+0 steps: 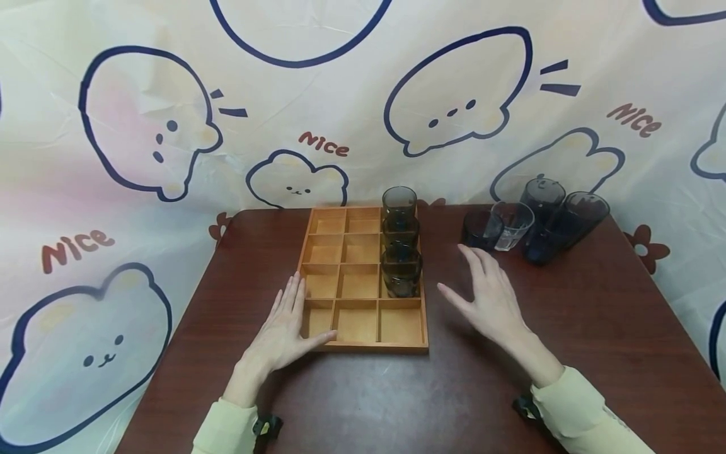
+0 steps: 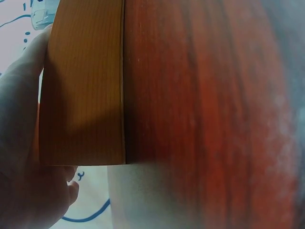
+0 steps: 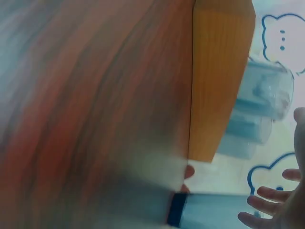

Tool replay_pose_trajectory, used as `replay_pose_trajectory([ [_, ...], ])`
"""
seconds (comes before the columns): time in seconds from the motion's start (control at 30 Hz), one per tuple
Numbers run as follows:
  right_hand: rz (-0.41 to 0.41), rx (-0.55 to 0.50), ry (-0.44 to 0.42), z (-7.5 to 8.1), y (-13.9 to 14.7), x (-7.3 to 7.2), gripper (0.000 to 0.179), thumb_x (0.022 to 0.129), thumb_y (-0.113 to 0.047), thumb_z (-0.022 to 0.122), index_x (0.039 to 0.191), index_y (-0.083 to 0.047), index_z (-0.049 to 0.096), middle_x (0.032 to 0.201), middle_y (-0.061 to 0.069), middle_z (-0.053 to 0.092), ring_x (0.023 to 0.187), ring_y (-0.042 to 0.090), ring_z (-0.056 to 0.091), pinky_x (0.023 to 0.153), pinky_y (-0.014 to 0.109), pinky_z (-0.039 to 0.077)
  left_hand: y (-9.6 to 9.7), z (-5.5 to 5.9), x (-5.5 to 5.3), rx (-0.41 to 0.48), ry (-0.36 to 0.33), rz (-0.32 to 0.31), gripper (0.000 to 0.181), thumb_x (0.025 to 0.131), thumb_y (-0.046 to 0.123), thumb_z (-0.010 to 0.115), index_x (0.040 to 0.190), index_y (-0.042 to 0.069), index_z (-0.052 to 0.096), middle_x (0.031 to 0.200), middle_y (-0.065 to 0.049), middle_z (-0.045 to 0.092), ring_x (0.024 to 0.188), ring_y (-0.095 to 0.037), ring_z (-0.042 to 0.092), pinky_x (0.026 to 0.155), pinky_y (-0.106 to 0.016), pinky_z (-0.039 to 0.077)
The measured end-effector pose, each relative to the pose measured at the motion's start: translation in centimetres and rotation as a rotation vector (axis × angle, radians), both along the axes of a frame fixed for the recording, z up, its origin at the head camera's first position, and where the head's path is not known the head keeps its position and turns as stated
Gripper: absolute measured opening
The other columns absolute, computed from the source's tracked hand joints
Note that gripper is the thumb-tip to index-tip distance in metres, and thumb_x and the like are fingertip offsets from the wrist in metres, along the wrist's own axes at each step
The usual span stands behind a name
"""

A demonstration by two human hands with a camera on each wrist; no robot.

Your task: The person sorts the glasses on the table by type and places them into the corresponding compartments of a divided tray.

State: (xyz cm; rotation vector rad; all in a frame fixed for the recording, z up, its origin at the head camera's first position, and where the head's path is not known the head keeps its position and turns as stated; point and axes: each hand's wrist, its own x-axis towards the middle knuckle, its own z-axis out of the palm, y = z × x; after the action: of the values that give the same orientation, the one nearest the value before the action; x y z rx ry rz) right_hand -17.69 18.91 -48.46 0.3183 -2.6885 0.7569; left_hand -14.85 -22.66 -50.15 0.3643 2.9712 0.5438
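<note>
Wooden tray [image 1: 363, 345] sits mid-table with three dark glasses [image 1: 401, 272] filling its right column. Left hand [image 1: 285, 328] rests flat against the tray's near-left corner, fingers straight, gripping nothing. Right hand [image 1: 489, 299] hovers spread and empty right of the tray. More glasses [image 1: 512, 225] stand far right; reaching there, the steadying palm should hold the tray square.

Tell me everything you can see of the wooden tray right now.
The wooden tray is a light, orange-brown divided box lying flat on the dark red-brown table, three columns by four rows. Three dark glasses stand in its right column's back three cells; the other cells look empty. The left hand rests against its near-left corner, fingers straight. The right hand is open beside its right wall, not touching it.
</note>
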Motion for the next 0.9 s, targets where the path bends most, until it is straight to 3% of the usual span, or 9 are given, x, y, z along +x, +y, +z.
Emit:
replay_pose_trajectory([
  [0.47,-0.082,-0.105,0.092,0.2,4.6,-0.2,0.089,0.093,-0.026,0.087,0.165,-0.003,0.041,0.153,0.032,0.053,0.137,0.051,0.055,0.110,0.073,0.048,0.0,0.1,0.0,0.009,0.006,-0.001,0.135,0.089,0.080,0.072,0.175,-0.002,0.008,0.187,-0.020,-0.001,0.175,-0.038,0.003,0.142,-0.061,0.011],
  [0.7,-0.123,-0.281,0.012,-0.9,5.9,-1.0,0.098,0.094,-0.019,0.087,0.169,0.000,0.027,0.153,0.035,0.053,0.142,0.050,0.054,0.111,0.071,0.047,0.1,-0.1,0.0,0.002,0.017,-0.003,0.134,0.090,0.080,0.071,0.175,-0.002,0.008,0.186,-0.020,0.000,0.174,-0.040,0.007,0.141,-0.061,0.014],
  [0.9,-0.061,-0.403,-0.113,-0.8,6.9,-1.6,0.104,0.098,-0.016,0.084,0.175,-0.009,0.015,0.158,0.038,0.052,0.146,0.055,0.055,0.116,0.072,0.046,0.1,-0.1,0.0,-0.002,0.020,-0.001,0.134,0.090,0.081,0.070,0.175,-0.002,0.008,0.186,-0.021,0.001,0.174,-0.041,0.008,0.141,-0.062,0.015],
])
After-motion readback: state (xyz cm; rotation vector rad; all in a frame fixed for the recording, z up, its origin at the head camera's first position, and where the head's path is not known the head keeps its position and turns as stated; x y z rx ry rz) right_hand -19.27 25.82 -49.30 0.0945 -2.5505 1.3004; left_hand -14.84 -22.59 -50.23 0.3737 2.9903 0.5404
